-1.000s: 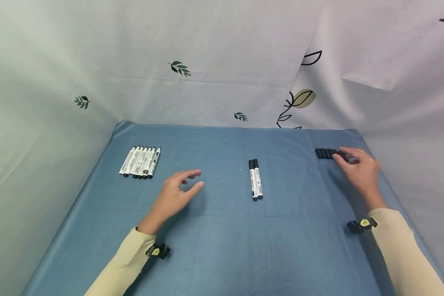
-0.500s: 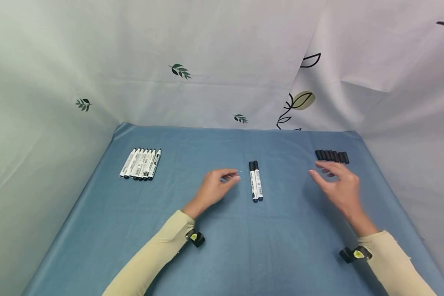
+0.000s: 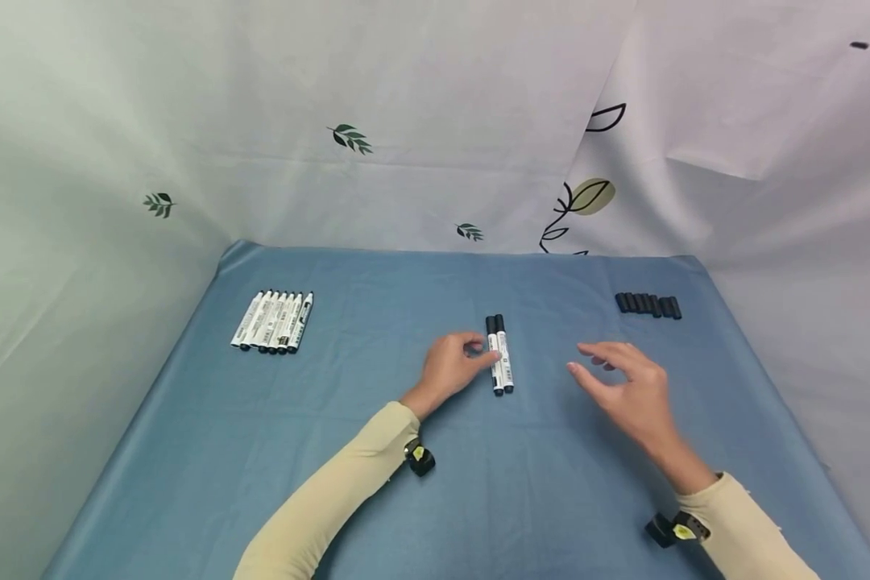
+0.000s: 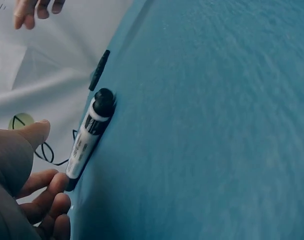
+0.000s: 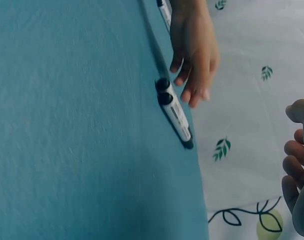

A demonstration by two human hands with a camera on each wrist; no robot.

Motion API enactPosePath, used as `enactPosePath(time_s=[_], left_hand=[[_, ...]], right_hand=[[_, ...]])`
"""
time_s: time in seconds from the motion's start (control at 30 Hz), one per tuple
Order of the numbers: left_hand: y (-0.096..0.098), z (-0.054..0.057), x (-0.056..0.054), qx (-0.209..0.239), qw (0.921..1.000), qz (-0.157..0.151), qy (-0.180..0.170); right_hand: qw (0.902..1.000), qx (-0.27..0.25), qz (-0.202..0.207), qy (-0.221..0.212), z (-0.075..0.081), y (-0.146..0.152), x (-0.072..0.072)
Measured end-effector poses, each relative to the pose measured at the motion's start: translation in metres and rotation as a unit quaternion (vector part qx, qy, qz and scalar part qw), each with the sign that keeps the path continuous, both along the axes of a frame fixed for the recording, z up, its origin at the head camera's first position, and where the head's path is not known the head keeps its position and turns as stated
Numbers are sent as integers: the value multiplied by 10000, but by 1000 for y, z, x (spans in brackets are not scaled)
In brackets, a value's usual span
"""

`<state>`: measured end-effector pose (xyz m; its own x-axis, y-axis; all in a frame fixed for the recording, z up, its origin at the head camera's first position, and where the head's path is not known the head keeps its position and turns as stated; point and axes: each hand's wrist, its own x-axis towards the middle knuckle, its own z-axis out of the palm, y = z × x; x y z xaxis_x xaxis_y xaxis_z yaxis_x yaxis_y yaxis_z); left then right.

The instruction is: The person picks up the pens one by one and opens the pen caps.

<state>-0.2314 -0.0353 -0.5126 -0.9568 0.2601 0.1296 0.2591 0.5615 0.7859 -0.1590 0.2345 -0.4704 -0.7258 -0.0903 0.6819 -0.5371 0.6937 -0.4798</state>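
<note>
Two capped whiteboard markers (image 3: 505, 366) lie side by side on the blue cloth, black caps pointing away. My left hand (image 3: 453, 366) hovers at their left side, its thumb overlapping the left marker in the head view. In the left wrist view its fingers (image 4: 54, 200) and thumb are apart, with the white marker barrel (image 4: 81, 150) just beyond them. My right hand (image 3: 627, 395) is held over the cloth to the right of the pair, thumb and fingers spread and holding nothing. The right wrist view shows the left hand (image 5: 197, 55) close above the markers.
Several uncapped white markers (image 3: 271, 322) lie in a row at the back left. A row of several black caps (image 3: 648, 305) lies at the back right. The blue cloth (image 3: 449, 507) ends at a pale curtain (image 3: 406, 185) printed with leaves.
My left hand has moved right from the bare cloth to the two markers. My right hand has left the row of black caps and come left and nearer.
</note>
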Motion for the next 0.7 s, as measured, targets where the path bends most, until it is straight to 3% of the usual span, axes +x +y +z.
enactPosePath(time_s=[0.27, 0.43, 0.7], left_hand=[[7, -7, 0, -91, 9999, 147, 10], [12, -9, -1, -385, 9988, 306, 2], [16, -9, -1, -669, 9966, 469, 105]], right_hand=[[9998, 55, 187, -23, -2, -4, 5], [9997, 66, 163, -183, -1, -5, 8], [9998, 46, 187, -87, -1, -5, 8]])
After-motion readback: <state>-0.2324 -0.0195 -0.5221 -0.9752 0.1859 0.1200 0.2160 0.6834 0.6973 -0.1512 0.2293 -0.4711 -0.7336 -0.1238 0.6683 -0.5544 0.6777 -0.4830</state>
